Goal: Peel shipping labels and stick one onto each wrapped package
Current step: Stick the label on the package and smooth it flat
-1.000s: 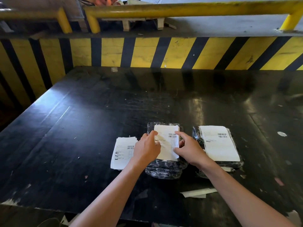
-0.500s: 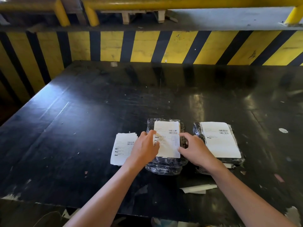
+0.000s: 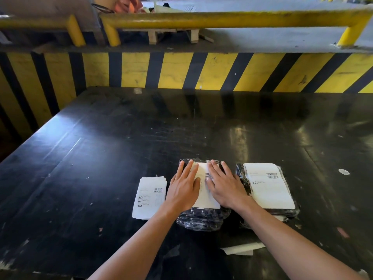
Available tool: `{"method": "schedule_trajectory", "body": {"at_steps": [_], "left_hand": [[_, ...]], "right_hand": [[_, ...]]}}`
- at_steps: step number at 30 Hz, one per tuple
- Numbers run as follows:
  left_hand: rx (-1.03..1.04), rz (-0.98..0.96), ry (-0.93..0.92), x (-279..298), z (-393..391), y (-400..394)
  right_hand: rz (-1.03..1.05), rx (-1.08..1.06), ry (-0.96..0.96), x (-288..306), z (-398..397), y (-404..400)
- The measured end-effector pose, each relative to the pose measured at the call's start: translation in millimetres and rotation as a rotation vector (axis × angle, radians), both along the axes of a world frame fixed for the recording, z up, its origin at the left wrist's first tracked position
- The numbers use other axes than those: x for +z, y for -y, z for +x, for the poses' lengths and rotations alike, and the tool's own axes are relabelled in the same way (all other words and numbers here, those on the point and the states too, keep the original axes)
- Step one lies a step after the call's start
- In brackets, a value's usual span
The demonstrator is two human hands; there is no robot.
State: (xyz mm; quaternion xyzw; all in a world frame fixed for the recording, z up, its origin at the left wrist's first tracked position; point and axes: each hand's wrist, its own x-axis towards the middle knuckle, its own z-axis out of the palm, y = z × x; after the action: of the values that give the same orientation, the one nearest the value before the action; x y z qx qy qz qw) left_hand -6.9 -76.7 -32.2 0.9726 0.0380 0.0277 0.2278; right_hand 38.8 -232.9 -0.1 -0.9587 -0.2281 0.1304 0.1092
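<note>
We had the middle package (image 3: 202, 219) lying on the black table (image 3: 101, 158), just right of the loose label stack (image 3: 149, 197), its long axis running away from us toward the striped wall (image 3: 181, 71). The label (image 3: 204, 197) on it lay the same way, barcode end toward the far side. Our left hand (image 3: 184, 190) and right hand (image 3: 224, 184) rested flat on that label, fingers spread and straight, gripping nothing, thumbs almost meeting. They hid most of the print; only a bit of barcode showed between them. The second package (image 3: 266, 190), just to the right, already carried its own label (image 3: 268, 184); its text was too small to read. A paper strip (image 3: 242, 248) lay nearer us. Half a second before, only our fingertips had pinched at the label's edges; now both palms were down on it.
</note>
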Motion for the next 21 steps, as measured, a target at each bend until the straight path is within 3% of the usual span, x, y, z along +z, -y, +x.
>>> {"method": "schedule_trajectory", "body": {"at_steps": [7, 13, 21], "left_hand": [[0.021, -0.007, 0.003, -9, 1, -1], [0.038, -0.007, 0.031, -8, 1, 0], [0.04, -0.016, 0.034, -13, 0, -1]], "right_hand": [[0.027, -0.001, -0.008, -17, -25, 5], [0.091, 0.09, 0.134, -30, -74, 27], [0.464, 0.251, 0.331, -58, -93, 61]]}}
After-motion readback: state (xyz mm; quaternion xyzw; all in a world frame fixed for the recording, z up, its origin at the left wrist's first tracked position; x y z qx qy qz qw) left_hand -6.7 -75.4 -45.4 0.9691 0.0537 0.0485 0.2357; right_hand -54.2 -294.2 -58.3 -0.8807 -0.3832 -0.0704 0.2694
